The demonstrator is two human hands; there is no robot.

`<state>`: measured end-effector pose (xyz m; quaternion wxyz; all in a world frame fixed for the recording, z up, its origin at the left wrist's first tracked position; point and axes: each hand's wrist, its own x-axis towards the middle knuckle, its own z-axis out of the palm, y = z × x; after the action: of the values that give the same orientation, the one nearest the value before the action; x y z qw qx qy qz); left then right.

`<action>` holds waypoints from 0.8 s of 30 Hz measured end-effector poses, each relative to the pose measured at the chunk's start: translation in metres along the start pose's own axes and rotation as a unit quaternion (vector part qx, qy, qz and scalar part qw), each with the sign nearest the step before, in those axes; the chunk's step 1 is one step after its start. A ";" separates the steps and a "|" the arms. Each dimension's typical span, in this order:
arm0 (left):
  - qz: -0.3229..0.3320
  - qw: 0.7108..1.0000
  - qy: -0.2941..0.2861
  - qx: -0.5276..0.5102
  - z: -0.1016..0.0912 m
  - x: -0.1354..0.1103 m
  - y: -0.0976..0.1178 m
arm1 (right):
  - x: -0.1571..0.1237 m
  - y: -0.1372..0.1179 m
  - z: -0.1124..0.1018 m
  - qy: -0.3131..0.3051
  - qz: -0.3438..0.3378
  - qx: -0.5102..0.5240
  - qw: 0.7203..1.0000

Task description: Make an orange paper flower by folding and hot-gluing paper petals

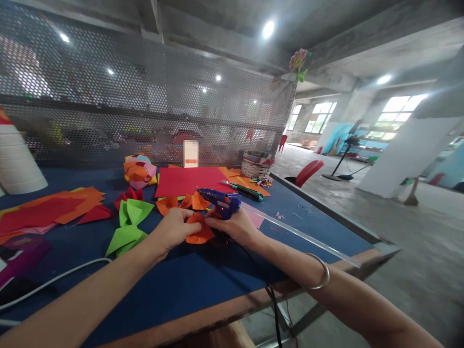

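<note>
My right hand (241,228) is closed around a blue hot glue gun (223,204), whose nozzle points left. A long clear glue stick (300,231) juts from its back over the table. Between the fingertips of my left hand (174,228) is a folded orange paper piece (200,233), just below the gun; my right fingertips also reach its edge. Other folded orange paper (167,205) lies just beyond my left hand. Green folded paper (126,238) sits to the left, with dark red folded paper (128,195) behind it.
Red paper sheets (192,181), a utility knife (246,191) and a woven basket (255,164) lie farther back. A multicoloured paper ball (139,170) stands near the mesh panel (145,96). Orange and red sheets (54,208) are at left; a black cord (271,299) hangs over the front edge.
</note>
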<state>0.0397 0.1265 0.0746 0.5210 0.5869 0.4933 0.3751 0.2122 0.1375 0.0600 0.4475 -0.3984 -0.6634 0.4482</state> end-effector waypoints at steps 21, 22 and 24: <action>0.023 0.999 -0.007 0.043 0.001 0.002 -0.003 | -0.003 -0.003 0.005 0.019 -0.002 -0.092 0.996; 0.022 0.999 -0.006 0.037 0.000 0.002 -0.004 | -0.002 -0.003 0.004 0.017 -0.002 -0.078 0.997; 0.019 1.000 -0.002 0.018 -0.001 0.003 -0.004 | -0.001 -0.003 0.003 0.019 -0.009 -0.046 0.999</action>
<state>0.0383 0.1293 0.0709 0.5040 0.6061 0.4879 0.3748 0.2095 0.1348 0.0616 0.4451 -0.4208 -0.6784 0.4057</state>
